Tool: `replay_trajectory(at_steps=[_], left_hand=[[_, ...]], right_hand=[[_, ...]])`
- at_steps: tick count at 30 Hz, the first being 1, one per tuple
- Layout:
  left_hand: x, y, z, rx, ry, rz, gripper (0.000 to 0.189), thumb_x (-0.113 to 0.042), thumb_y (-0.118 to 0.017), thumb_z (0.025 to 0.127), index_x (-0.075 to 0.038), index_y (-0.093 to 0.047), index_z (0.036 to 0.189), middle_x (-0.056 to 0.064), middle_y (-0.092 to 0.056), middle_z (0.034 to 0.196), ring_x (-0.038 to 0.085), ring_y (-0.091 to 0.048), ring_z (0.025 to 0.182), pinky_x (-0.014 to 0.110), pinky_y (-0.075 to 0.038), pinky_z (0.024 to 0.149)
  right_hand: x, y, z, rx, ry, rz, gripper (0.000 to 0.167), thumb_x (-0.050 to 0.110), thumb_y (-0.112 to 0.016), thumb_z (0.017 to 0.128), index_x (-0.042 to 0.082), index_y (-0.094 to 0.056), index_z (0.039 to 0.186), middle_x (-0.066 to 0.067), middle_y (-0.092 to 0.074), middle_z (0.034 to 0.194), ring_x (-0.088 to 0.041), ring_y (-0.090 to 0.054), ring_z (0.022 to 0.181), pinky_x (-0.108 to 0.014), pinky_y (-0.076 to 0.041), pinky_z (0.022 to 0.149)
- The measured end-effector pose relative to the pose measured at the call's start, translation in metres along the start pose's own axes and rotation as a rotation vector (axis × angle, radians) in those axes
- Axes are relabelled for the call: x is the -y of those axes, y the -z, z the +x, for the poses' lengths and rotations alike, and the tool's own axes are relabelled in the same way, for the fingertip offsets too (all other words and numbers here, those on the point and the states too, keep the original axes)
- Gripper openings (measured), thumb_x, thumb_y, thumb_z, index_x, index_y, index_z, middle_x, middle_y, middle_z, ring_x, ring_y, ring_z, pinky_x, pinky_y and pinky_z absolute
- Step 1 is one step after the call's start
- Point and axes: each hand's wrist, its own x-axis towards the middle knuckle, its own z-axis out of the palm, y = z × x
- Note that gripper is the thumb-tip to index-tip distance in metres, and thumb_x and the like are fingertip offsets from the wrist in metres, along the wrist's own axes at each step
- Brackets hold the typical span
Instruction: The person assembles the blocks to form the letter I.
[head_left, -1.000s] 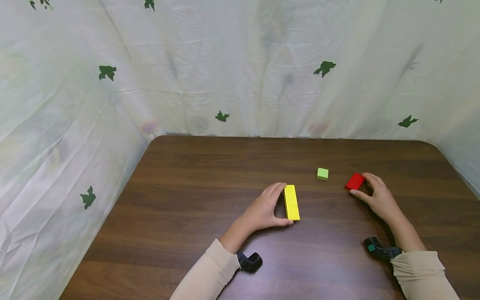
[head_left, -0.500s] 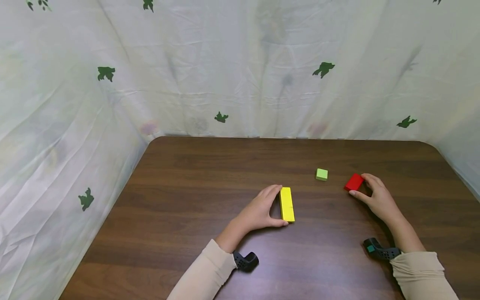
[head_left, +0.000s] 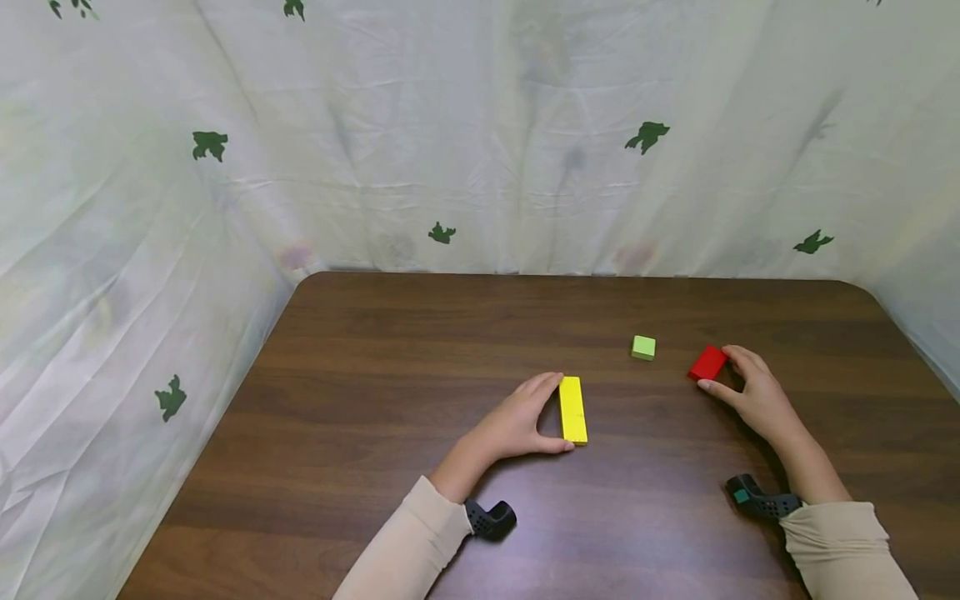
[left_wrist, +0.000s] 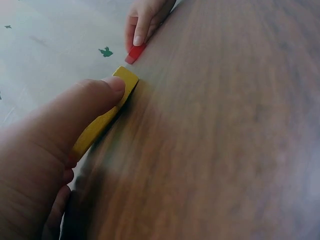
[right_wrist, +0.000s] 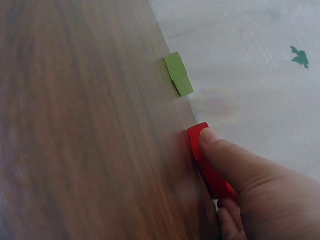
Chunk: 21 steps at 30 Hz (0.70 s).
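Pale cloth (head_left: 480, 150) behind brown table (head_left: 360, 358)

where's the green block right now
In the head view, the light-green block sits on the table, right of centre, just left of the red block in the right hand.

Three blocks (head_left: 573, 411) (head_left: 642, 348) (head_left: 708, 363), two hands (head_left: 513, 427) (head_left: 761, 402), one counter (head_left: 420, 333)
By colour, one yellow block (left_wrist: 125, 76), one light green block (right_wrist: 176, 67) and one red block (right_wrist: 211, 177); on the arms, two sleeves (head_left: 408, 542) (head_left: 843, 542) and two black wrist devices (head_left: 492, 522) (head_left: 763, 502); on the cloth (head_left: 480, 150) beyond the counter's far and left edges, at least five dark green figures (head_left: 647, 137).
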Motion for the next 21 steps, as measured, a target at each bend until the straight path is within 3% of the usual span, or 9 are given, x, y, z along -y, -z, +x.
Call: replay_trajectory(at_steps=[14, 21], left_hand=[[0.001, 0.0002, -0.0005, 0.017, -0.01, 0.005, 0.09, -0.047, -0.069, 0.072, -0.001, -0.028, 0.138, 0.009, -0.032, 0.14, 0.021, -0.027, 0.128, 0.028, -0.023, 0.103], [0.0001, 0.0009, -0.0002, 0.025, -0.009, 0.016, 0.092, -0.049, -0.069, 0.071, -0.002, -0.029, 0.138, 0.008, -0.032, 0.14, 0.021, -0.027, 0.128, 0.029, -0.022, 0.103]], right_hand=[[0.0012, -0.0002, 0.0002, -0.011, 0.009, 0.005, 0.072, 0.025, -0.069, 0.08, -0.016, -0.031, 0.126, -0.034, -0.029, 0.127, -0.052, -0.038, 0.106, -0.059, -0.033, 0.085], [0.0053, 0.0007, -0.0009, -0.019, -0.026, 0.037, 0.072, 0.027, -0.068, 0.08, -0.014, -0.031, 0.126, -0.034, -0.03, 0.123, -0.051, -0.038, 0.107, -0.059, -0.033, 0.086]])
